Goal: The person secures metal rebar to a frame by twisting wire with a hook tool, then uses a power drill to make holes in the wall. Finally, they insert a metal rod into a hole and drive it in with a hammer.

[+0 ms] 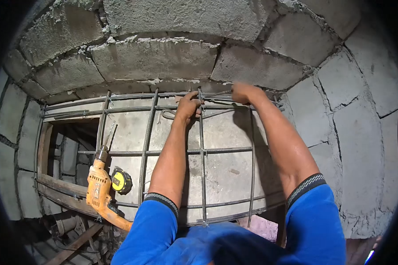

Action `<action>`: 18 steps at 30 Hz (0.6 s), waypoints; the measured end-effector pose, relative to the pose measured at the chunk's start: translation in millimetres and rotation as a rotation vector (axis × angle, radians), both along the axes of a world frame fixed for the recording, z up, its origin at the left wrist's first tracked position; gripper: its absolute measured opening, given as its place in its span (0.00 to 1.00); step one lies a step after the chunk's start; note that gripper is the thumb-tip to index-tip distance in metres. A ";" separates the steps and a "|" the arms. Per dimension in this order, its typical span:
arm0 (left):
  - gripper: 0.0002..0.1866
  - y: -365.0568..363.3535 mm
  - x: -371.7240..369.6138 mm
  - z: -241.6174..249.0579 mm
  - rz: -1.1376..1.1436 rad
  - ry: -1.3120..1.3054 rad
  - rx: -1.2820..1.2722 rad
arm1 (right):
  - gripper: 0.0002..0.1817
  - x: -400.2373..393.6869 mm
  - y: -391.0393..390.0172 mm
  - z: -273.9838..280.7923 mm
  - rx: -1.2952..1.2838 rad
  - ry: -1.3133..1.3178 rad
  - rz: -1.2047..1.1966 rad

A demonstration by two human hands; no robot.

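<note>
A grid of steel rebar point(202, 176) lies over a pale panel in front of me. My left hand point(189, 107) is closed at a bar crossing near the back wall, its fingers against the rebar. To its right, my right hand point(245, 93) is in a fist around the end of a thin metal rod point(219, 93), which points left toward that crossing. A looped piece of wire point(168, 114) shows just left of my left hand. The exact contact of the fingertips is partly hidden.
An orange power drill point(98, 187) with a long bit rests at left on the grid, beside a yellow-and-black tape measure point(121, 180). Behind the drill is a wood-framed opening point(44, 148). Concrete block walls point(154, 59) enclose the back and both sides.
</note>
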State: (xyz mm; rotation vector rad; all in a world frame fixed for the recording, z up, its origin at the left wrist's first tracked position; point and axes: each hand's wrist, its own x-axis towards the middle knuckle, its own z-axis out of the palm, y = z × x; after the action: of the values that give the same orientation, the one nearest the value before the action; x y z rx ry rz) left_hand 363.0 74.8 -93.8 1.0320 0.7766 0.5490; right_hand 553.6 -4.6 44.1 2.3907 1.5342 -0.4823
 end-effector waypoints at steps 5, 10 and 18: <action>0.30 5.0 0.4 -3.2 -0.007 -0.005 -0.002 | 0.18 13.0 -3.9 8.4 -0.194 0.023 0.076; 0.30 -1.1 1.9 4.1 0.035 0.050 0.038 | 0.14 5.6 -21.8 -10.0 -0.036 -0.149 0.165; 0.30 0.8 4.7 -3.5 0.051 0.001 0.038 | 0.13 -15.7 -8.4 3.1 0.151 -0.395 0.367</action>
State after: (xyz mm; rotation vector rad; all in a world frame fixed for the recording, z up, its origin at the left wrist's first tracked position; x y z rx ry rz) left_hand 367.7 75.6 -97.3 1.0496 0.7975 0.6095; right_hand 537.9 -13.0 47.2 2.0647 1.8023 0.1788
